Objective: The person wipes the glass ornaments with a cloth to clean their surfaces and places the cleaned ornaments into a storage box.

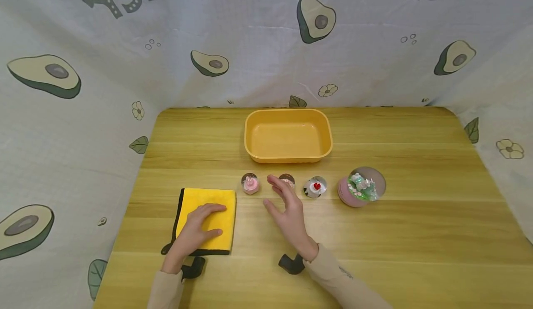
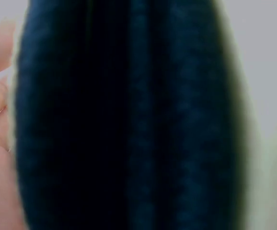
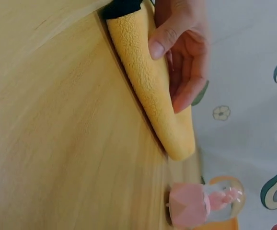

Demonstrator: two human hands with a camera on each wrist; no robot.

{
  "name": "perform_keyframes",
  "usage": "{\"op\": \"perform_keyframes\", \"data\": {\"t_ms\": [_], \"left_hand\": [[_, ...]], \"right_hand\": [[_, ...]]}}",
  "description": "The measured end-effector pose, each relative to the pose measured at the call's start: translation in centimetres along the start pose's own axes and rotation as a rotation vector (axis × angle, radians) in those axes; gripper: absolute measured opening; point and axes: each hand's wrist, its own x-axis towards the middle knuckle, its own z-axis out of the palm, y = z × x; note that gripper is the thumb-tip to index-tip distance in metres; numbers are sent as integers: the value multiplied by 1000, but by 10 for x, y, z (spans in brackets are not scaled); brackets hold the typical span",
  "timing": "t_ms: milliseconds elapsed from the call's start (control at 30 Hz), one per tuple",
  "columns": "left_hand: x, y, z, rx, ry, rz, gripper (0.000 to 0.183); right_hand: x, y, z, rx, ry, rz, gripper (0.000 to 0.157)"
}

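Observation:
A folded yellow towel (image 1: 208,223) with black edging lies at the left of the table. My left hand (image 1: 200,228) rests on it, thumb and fingers spread apart; the right wrist view shows that thumb (image 3: 160,45) and the fingers on the fluffy fabric. Dark towel edging (image 2: 129,115) fills most of the left wrist view. My right hand (image 1: 288,214) holds nothing, its fingers extended beside a small snow globe (image 1: 288,179) that they partly hide. Left of it stands a pink snow globe (image 1: 251,184), and to the right one with a red top (image 1: 315,187).
Behind the row of globes sits a yellow plastic basin (image 1: 288,159). A larger snow globe with a pink base (image 1: 353,196) leans at the right. Avocado-print fabric (image 1: 258,36) hangs behind the wooden table (image 1: 424,235).

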Motion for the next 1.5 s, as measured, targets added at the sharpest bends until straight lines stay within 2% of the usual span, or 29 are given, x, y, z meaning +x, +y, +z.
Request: {"op": "perform_keyframes", "data": {"t_ms": [233,367,633,1033,1133,1367,1500], "left_hand": [[1,0,3,44,30,-30,52],[2,0,4,48,42,-27,50],[3,1,5,50,63,-18,47],[4,1,6,74,94,5,45],[4,2,6,72,93,-7,44],[4,3,6,53,79,-59,42],[4,5,6,41,75,-87,41]], "right_hand": [[5,4,12,58,-57,177,55],[8,8,19,88,-76,240,58],[14,20,29,81,-71,299,61],[16,31,34,96,-85,373,60],[17,35,35,93,-88,381,60],[11,73,43,74,-85,386,61],[11,79,44,23,-92,392,59]]}}
